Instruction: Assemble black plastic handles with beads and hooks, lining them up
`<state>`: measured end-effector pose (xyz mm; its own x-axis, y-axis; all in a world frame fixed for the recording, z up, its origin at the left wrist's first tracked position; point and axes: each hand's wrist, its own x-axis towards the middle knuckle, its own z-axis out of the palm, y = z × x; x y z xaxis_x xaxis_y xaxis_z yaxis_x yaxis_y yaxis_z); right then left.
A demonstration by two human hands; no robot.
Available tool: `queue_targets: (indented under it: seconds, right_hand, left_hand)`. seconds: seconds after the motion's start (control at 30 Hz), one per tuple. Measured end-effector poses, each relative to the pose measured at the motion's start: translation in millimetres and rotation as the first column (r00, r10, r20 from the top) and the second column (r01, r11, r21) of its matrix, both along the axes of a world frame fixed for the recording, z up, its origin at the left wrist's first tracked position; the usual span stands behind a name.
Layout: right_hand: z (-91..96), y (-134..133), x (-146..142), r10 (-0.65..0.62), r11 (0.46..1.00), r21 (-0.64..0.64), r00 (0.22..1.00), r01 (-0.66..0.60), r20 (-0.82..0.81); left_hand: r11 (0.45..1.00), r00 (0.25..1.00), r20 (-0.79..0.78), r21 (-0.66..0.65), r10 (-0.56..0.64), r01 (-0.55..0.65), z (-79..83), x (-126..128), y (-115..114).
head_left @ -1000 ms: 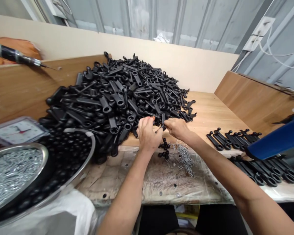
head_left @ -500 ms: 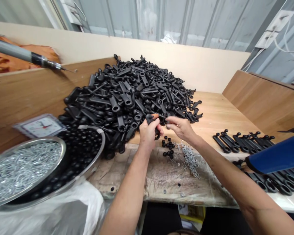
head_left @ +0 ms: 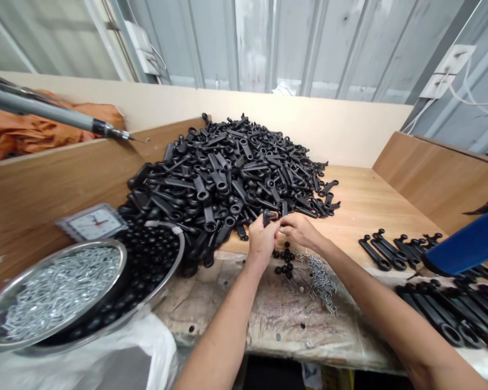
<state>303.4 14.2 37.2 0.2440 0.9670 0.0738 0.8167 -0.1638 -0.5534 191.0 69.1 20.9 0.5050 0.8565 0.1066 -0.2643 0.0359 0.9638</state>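
My left hand [head_left: 262, 242] is closed around a black plastic crank arm [head_left: 267, 218], whose upper end sticks out above the fingers. A small orange patch shows beside that end; I cannot tell what it is. Fingertips pinched, my right hand [head_left: 301, 231] meets the left one at the arm. Whatever it pinches is hidden. Just below the hands lie several small black balls [head_left: 284, 270], and to their right a scatter of small silver screws [head_left: 322, 281]. Behind both hands rises a big heap of black crank arms [head_left: 231, 168].
At left, a metal bowl of screws [head_left: 120, 257] rests on a larger basin of black balls [head_left: 174, 271], near a square clock [head_left: 92, 222]. A grey driver tool [head_left: 65, 116] points in from upper left, a blue one [head_left: 467, 244] from the right. Crank arms with balls [head_left: 451, 319] lie in rows.
The right hand has closed in on the left, and their fingers now meet at the crank arm. The view has tilted up, so things sit lower in it.
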Motion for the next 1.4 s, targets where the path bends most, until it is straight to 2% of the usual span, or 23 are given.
queue_targets:
  seconds: [0.03, 0.07, 0.13, 0.17, 0.23, 0.43, 0.57, 0.8, 1.03, 1.2, 1.4]
  right_hand:
    - [2.6, -6, 2, -0.004, 0.997, 0.077, 0.989, 0.015, -0.147]
    - [4.6, -12, 3, 0.013, 0.987, 0.155, 0.945, 0.040, -0.327]
    - [5.5, -24, 2, 0.083, 0.952, 0.275, 0.754, 0.132, -0.652]
    - [4.5, -29, 1, 0.114, 0.938, 0.300, 0.659, 0.176, -0.743]
    - [0.0, -38, -2, 0.117, 0.921, 0.308, 0.586, 0.237, -0.802]
    - [-13.1, -52, -5, 0.087, 0.866, 0.340, 0.561, 0.366, -0.824]
    - [-14.7, -55, -6, 0.134, 0.880, 0.341, 0.517, 0.331, -0.846]
    - [-18.0, -57, -7, 0.157, 0.886, 0.333, 0.468, 0.322, -0.869]
    - [-23.8, -55, -10, 0.182, 0.885, 0.314, 0.366, 0.344, -0.913]
    - [-22.8, -57, -15, 0.154, 0.871, 0.277, 0.309, 0.405, -0.938]
    - [-21.1, -58, -21, 0.068, 0.840, 0.272, 0.406, 0.470, -0.911]
  left_hand:
    - [1.000, 1.000, -0.009, 0.023, -0.007, 0.007, -2.3, 1, -3]
    - [0.999, 1.000, -0.017, 0.043, -0.016, 0.016, -4.4, 3, -5]
    - [0.994, 0.998, -0.047, 0.103, -0.033, 0.038, -7.7, 5, -11]
    - [0.988, 0.997, -0.072, 0.143, -0.040, 0.050, -8.9, 6, -14]
    - [0.971, 0.991, -0.132, 0.230, -0.038, 0.068, -10.8, 6, -18]
    - [0.926, 0.959, -0.282, 0.367, 0.025, 0.084, -12.8, 7, -23]
    - [0.899, 0.953, -0.302, 0.423, 0.022, 0.113, -13.2, 7, -26]
    - [0.890, 0.960, -0.281, 0.438, 0.005, 0.124, -19.3, 11, -28]
    - [0.865, 0.931, -0.342, 0.498, 0.125, 0.067, -23.0, 13, -32]
    - [0.833, 0.884, -0.428, 0.546, 0.187, 0.088, -25.6, 14, -37]
    - [0.775, 0.786, -0.539, 0.620, 0.302, 0.127, -29.8, 18, -37]
